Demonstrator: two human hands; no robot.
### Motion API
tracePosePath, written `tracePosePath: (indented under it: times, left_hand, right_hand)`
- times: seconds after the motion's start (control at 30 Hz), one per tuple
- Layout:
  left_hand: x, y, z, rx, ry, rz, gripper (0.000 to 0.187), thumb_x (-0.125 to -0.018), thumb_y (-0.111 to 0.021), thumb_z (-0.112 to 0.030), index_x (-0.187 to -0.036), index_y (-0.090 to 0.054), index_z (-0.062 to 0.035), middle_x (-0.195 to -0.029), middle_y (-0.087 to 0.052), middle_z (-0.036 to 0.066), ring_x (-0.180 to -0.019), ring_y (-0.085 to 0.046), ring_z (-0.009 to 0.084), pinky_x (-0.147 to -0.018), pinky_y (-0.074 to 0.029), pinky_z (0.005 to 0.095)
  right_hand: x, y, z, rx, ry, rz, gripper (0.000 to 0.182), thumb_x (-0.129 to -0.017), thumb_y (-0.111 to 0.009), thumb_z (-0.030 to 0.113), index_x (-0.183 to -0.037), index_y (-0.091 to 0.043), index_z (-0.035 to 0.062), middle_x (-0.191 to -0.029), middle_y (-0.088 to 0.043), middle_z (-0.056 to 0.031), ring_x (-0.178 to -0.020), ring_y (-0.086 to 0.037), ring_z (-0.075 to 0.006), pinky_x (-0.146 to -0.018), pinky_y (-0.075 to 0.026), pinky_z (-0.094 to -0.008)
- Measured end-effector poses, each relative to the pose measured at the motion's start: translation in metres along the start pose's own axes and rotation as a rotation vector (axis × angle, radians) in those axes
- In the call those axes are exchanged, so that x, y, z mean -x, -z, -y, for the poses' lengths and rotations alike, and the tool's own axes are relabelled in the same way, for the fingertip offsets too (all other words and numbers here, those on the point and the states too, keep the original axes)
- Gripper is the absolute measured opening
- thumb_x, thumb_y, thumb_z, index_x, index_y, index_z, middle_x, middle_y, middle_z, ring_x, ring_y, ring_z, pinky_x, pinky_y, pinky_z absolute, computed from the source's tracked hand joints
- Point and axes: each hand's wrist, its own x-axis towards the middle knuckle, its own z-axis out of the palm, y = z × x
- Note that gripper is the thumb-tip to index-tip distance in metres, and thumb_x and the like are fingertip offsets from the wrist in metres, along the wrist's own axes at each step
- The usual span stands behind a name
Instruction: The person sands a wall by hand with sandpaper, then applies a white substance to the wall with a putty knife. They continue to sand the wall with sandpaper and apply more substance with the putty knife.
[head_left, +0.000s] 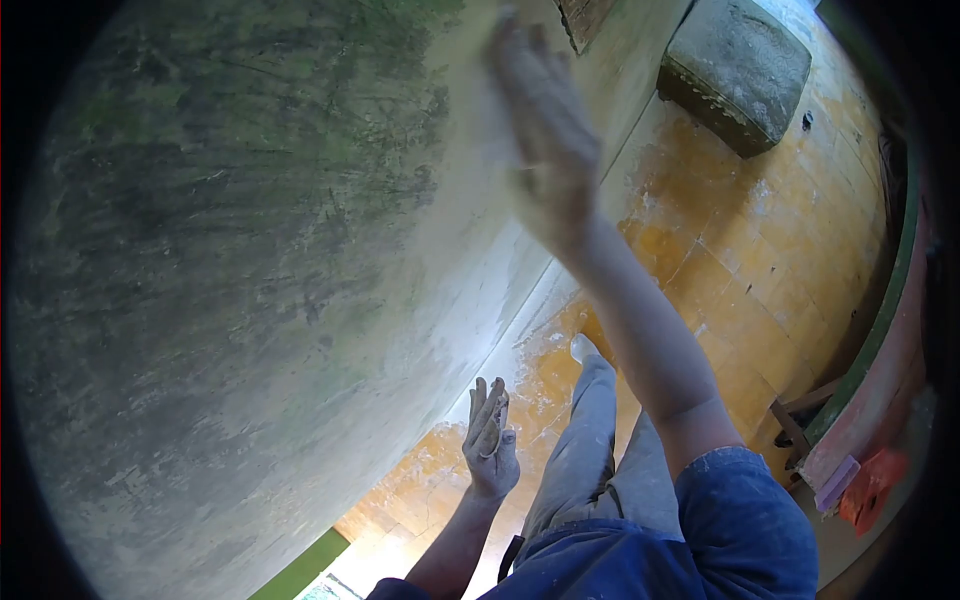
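Note:
My left hand (491, 438) is raised at the lower centre, its fingers stretched out and slightly apart. Pale residue coats its palm and fingers, and no held object shows. Higher up, my right hand (548, 140) is smeared by motion in front of the wall, with its fingers extended. I make out nothing held in it. Whether it touches the wall is unclear. The wall (230, 240) fills the left side, with dark green-grey patches and paler, whitish areas towards the floor.
A worn, dusty block-shaped seat (738, 72) stands by the wall at the upper right. The yellow-orange tiled floor (770, 290) has white smears. A curved green and pink edge (890, 330) runs along the right, near a red item (868, 492). My legs are below.

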Motion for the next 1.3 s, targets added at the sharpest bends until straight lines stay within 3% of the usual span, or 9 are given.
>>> tracePosePath:
  times: [0.1, 0.2, 0.4, 0.6, 0.7, 0.83, 1.0, 1.2, 1.3]
  left_hand:
    - [-0.006, 0.001, 0.001, 0.002, -0.016, -0.021, 0.04, -0.096, -0.044, -0.028, -0.129, -0.05, -0.0053, -0.134, -0.047, 0.019, -0.133, -0.029, 0.0398, -0.109, -0.017, 0.0531]
    - [-0.008, 0.006, 0.002, 0.014, -0.023, -0.033, 0.04, -0.096, -0.045, -0.027, -0.129, -0.05, -0.0057, -0.134, -0.047, 0.019, -0.133, -0.03, 0.0394, -0.109, -0.018, 0.0519]
    - [0.0, 0.006, 0.015, 0.007, 0.037, -0.039, 0.039, -0.096, -0.045, -0.025, -0.128, -0.05, -0.0044, -0.134, -0.047, 0.019, -0.132, -0.031, 0.04, -0.109, -0.018, 0.0524]
    - [-0.007, 0.003, 0.011, -0.002, 0.052, -0.034, 0.039, -0.096, -0.046, -0.025, -0.127, -0.052, -0.0037, -0.134, -0.047, 0.018, -0.132, -0.031, 0.0402, -0.109, -0.019, 0.052]
    - [-0.006, 0.0, 0.015, -0.001, 0.075, -0.032, 0.038, -0.096, -0.045, -0.025, -0.127, -0.052, -0.0043, -0.134, -0.047, 0.018, -0.132, -0.031, 0.0402, -0.109, -0.019, 0.0517]
    - [-0.007, -0.005, 0.012, 0.047, 0.07, -0.074, 0.037, -0.096, -0.045, -0.024, -0.128, -0.051, -0.0055, -0.134, -0.047, 0.017, -0.132, -0.031, 0.0399, -0.109, -0.019, 0.0516]
    - [-0.003, -0.002, 0.009, 0.002, 0.048, -0.046, 0.037, -0.096, -0.045, -0.022, -0.129, -0.051, -0.0057, -0.134, -0.047, 0.017, -0.133, -0.031, 0.0388, -0.11, -0.019, 0.0511]
    - [0.012, -0.006, 0.014, -0.007, 0.135, -0.072, 0.037, -0.097, -0.043, -0.022, -0.128, -0.051, -0.0036, -0.134, -0.047, 0.017, -0.133, -0.031, 0.0383, -0.11, -0.02, 0.05]
    - [0.013, -0.005, 0.01, 0.02, 0.105, -0.072, 0.037, -0.097, -0.042, -0.022, -0.128, -0.051, -0.0036, -0.134, -0.048, 0.017, -0.133, -0.031, 0.0381, -0.109, -0.021, 0.0493]
  right_hand:
    - [0.045, -0.017, 0.011, -0.032, 0.012, 0.25, 0.067, -0.074, -0.067, 0.006, -0.136, -0.041, 0.0136, -0.148, -0.028, -0.0064, -0.138, -0.02, -0.0262, -0.113, -0.017, -0.0497]
    - [0.067, -0.012, -0.011, 0.089, 0.327, 0.401, 0.07, -0.072, -0.066, 0.002, -0.136, -0.041, 0.0156, -0.147, -0.032, -0.0054, -0.137, -0.025, -0.0269, -0.113, -0.016, -0.0506]
    - [0.021, -0.019, -0.059, 0.148, 0.111, 0.077, 0.076, -0.069, -0.07, 0.006, -0.138, -0.039, 0.0191, -0.149, -0.028, -0.0014, -0.138, -0.022, -0.0262, -0.114, -0.014, -0.047]
    - [0.045, 0.0, -0.061, 0.194, 0.506, 0.523, 0.075, -0.066, -0.079, 0.025, -0.132, -0.043, 0.0364, -0.149, -0.023, 0.0061, -0.139, -0.016, -0.0172, -0.115, -0.006, -0.0518]
    - [0.017, -0.011, -0.068, 0.133, 0.283, 0.302, 0.071, -0.07, -0.076, 0.027, -0.133, -0.043, 0.0317, -0.15, -0.022, 0.0024, -0.138, -0.02, -0.0211, -0.114, -0.012, -0.0513]
    - [0.085, -0.011, -0.032, 0.16, 0.203, 0.529, 0.07, -0.07, -0.075, 0.025, -0.133, -0.044, 0.0302, -0.148, -0.026, -0.0011, -0.138, -0.021, -0.0241, -0.111, -0.023, -0.0513]
    - [0.097, 0.0, -0.034, 0.08, 0.68, 0.76, 0.063, -0.07, -0.069, 0.037, -0.128, -0.044, 0.0417, -0.149, -0.023, 0.0102, -0.14, -0.012, -0.0165, -0.114, -0.005, -0.0543]
    - [0.113, -0.025, -0.023, 0.079, -0.017, 0.234, 0.066, -0.07, -0.072, 0.033, -0.13, -0.044, 0.0389, -0.149, -0.023, 0.0049, -0.141, -0.01, -0.0205, -0.115, -0.002, -0.0516]
    - [0.153, -0.009, -0.006, 0.089, 0.517, 0.728, 0.069, -0.067, -0.074, 0.037, -0.128, -0.043, 0.0445, -0.15, -0.018, 0.0124, -0.14, -0.011, -0.0177, -0.114, 0.0, -0.0557]
